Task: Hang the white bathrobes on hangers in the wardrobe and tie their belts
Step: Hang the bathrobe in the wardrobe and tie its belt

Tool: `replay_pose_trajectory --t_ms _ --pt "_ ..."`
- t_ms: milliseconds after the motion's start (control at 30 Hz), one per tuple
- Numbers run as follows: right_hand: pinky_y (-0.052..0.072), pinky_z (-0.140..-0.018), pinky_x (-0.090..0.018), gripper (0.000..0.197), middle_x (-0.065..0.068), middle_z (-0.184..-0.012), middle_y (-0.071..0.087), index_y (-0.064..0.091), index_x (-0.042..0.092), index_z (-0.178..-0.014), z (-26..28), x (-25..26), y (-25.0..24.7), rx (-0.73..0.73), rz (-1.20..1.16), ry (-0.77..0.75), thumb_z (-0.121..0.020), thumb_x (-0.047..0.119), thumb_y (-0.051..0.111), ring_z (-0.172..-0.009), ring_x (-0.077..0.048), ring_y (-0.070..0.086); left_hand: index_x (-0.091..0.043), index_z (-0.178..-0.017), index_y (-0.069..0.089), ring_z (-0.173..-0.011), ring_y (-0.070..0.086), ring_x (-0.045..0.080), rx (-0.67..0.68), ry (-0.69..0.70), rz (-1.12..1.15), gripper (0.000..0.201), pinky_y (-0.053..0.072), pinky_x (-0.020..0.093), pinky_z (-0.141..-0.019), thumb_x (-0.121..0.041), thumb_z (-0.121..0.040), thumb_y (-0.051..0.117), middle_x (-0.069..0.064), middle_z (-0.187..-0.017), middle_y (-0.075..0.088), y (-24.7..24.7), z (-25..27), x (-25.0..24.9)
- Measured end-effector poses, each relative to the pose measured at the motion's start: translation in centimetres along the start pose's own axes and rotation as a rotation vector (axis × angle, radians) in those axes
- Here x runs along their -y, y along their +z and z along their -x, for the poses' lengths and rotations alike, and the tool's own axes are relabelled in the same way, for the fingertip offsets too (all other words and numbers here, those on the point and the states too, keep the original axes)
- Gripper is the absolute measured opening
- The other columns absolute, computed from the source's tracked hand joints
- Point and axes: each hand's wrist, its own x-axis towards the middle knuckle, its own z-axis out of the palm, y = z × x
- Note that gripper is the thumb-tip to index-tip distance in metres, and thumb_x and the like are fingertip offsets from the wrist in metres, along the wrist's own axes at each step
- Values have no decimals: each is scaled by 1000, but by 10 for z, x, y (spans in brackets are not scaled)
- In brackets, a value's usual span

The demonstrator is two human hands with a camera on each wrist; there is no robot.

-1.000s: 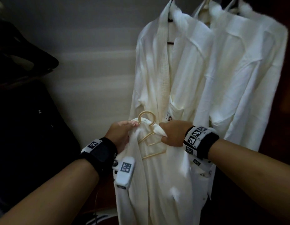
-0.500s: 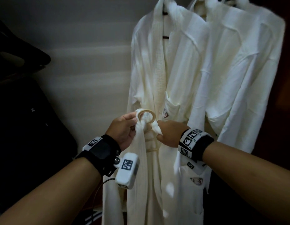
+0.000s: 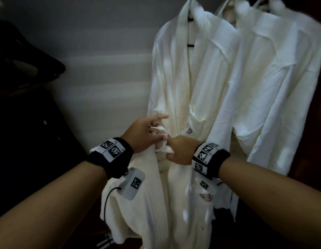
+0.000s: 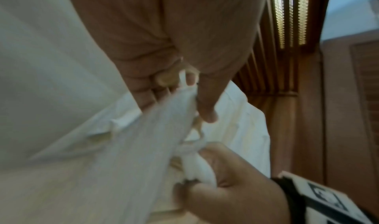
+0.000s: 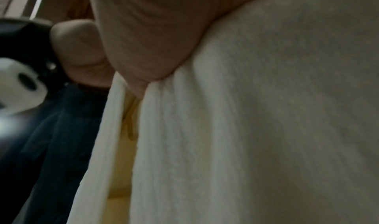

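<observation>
Item: bathrobe on hanger, not yet hung. The held robe (image 3: 152,186) droops from both hands at 6 o'clock of the head view, in front of the wardrobe.

Left hand (image 3: 143,133): thumb and lower fingers pinch the hanger hook (image 4: 166,80) and the bunched collar; the upper fingers are spread loose. Judged purpose: to keep the hook free for lifting toward the rail.

Right hand (image 3: 179,150): fist curled round the collar cloth, just beside the left hand and touching the same bundle. Judged purpose: to stop the robe sliding off the hanger shoulders.

Hung robes: one (image 3: 188,72) at 12 o'clock, one (image 3: 274,78) at 2 o'clock, both already on the rail. Whether their belts are tied cannot be told.

Other stock: pale back wall (image 3: 102,51) at 11 o'clock; dark bag (image 3: 30,132) at 9 o'clock.

Change against the frame one second earlier: the gold hanger frame showed plainly between the hands then; now cloth and fingers cover almost all of it. The hands have closed together and risen slightly. The left fingers, then wrapped, have fanned out.
</observation>
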Motion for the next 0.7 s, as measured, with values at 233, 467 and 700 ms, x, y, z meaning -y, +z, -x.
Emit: replay_pose_trajectory --t_ms 233,467,700 --pt "35 -64 -26 18 3 -76 55 51 25 -88 -25 -6 -31 -181 -113 56 -79 34 64 -73 -21 58 -31 -132 40 -106 67 12 102 -180 333 93 52 31 -92 -43 -55 91 -2 -112 70 -23 20 53" --pt "42 -60 -31 20 0 -73 58 53 16 -84 -72 -1 -100 -337 -143 89 -80 31 66 -69 -21 56 -23 -108 55 -91 63 21 -12 39 -475 76 48 33 -75 -86 -78 24 -2 -101 67 -84 -9 77" --pt "38 -69 -28 29 1 -94 61 55 20 -110 -130 -12 -186 -473 46 159 -91 42 57 -84 -20 58 -22 -117 57 -105 61 31 -107 101 -622 57 43 32 -81 -63 -96 23 9 -115 66 -166 -122 57"
